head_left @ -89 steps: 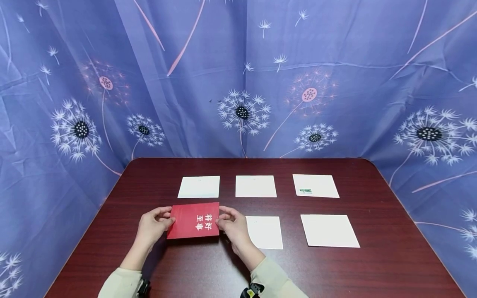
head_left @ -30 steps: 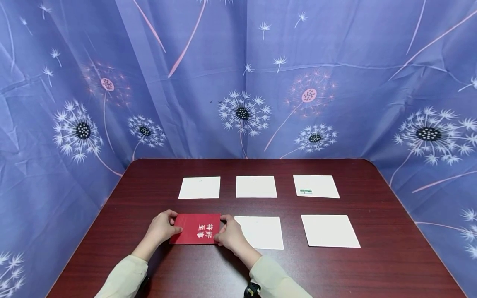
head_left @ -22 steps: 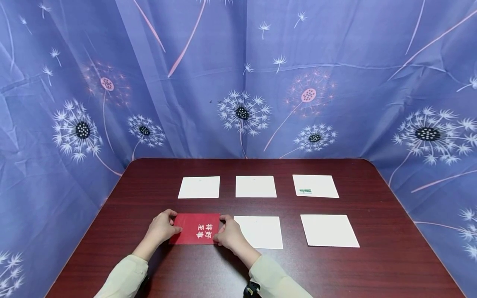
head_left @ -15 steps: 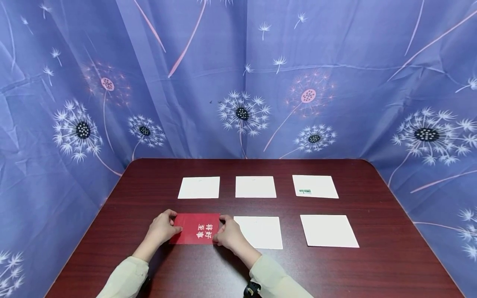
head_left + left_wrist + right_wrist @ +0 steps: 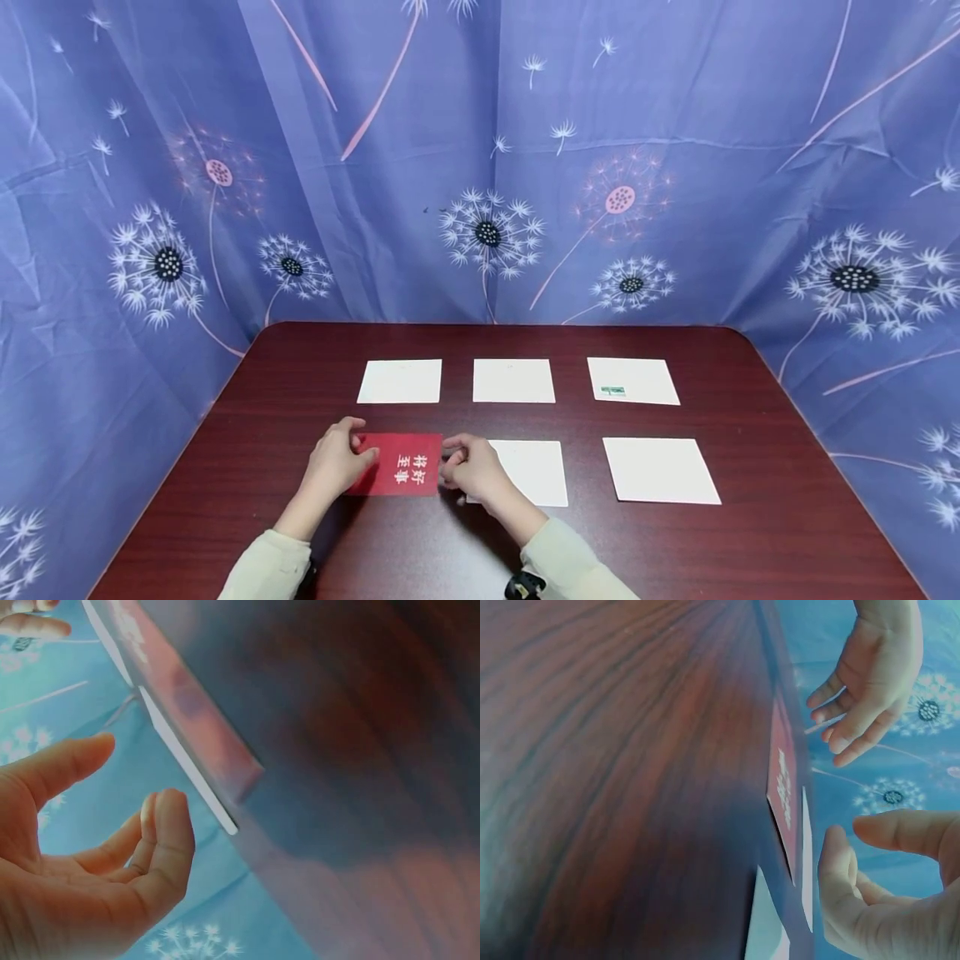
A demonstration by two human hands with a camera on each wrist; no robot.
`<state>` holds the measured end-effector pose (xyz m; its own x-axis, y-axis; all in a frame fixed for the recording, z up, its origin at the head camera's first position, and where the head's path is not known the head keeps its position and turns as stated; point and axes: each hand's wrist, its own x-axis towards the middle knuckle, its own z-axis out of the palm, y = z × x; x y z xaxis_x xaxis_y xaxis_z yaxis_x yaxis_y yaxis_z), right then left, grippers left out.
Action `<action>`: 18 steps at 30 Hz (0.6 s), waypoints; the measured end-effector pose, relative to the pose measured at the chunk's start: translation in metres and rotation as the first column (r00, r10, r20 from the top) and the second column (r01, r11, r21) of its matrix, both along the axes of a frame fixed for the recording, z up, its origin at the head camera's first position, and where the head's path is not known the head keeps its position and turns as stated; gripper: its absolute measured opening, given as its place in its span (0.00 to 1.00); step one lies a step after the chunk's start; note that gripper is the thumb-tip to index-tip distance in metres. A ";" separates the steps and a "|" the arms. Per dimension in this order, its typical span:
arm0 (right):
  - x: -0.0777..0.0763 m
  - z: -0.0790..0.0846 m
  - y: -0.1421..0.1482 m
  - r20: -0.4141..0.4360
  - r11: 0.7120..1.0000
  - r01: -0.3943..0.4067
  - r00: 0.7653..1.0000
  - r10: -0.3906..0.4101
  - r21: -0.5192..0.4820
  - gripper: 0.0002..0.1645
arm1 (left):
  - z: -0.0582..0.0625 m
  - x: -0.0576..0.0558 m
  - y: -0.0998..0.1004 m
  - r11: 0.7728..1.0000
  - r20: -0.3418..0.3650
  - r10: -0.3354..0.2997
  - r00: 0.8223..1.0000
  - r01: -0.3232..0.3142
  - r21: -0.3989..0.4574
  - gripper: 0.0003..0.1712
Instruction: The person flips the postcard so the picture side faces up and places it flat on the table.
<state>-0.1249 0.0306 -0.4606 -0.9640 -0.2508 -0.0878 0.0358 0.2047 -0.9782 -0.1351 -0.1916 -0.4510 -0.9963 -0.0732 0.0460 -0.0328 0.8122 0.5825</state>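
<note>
A red card with white Chinese characters lies flat on the dark wooden table, at the left of the nearer row. My left hand hovers over its left end, thumb and fingers apart; in the left wrist view that hand holds nothing. At the card's right edge is my right hand, partly covering the white card beside it. The right wrist view shows this hand raised off the table, thumb and fingers loosely bent with nothing between them.
Behind lies a row of three white cards: a left one, a middle one and a right one with a small green picture. Another white card is at the front right. A blue dandelion-print curtain surrounds the table.
The red card came down from between both hands onto the table and lies flat. Both hands have since let go and lifted slightly away from its ends.
</note>
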 end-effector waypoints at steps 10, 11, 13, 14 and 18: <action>0.003 0.006 0.034 -0.087 0.996 0.085 0.993 -0.082 0.037 0.19 | 0.013 0.008 0.035 0.991 -0.110 -0.031 0.993 0.044 0.123 0.23; 0.004 0.006 0.037 -0.092 0.994 0.097 0.991 -0.093 0.043 0.19 | 0.014 0.009 0.039 0.989 -0.116 -0.035 0.993 0.051 0.140 0.23; 0.006 0.008 0.044 -0.112 0.991 0.119 0.987 -0.111 0.062 0.18 | 0.016 0.011 0.047 0.982 -0.124 -0.047 0.991 0.069 0.177 0.22; 0.007 0.008 0.047 -0.123 0.989 0.131 0.985 -0.121 0.071 0.18 | 0.017 0.012 0.051 0.976 -0.126 -0.054 0.991 0.079 0.201 0.22; 0.012 0.011 0.058 -0.169 0.978 0.178 0.973 -0.158 0.112 0.16 | 0.019 0.015 0.066 0.950 -0.139 -0.089 0.986 0.126 0.287 0.22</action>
<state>-0.1124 0.0887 -0.4496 -0.9955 -0.0810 0.0486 -0.0728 0.3301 -0.9411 -0.1199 -0.1260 -0.4323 -0.9870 0.0053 0.1608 0.1319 0.5992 0.7897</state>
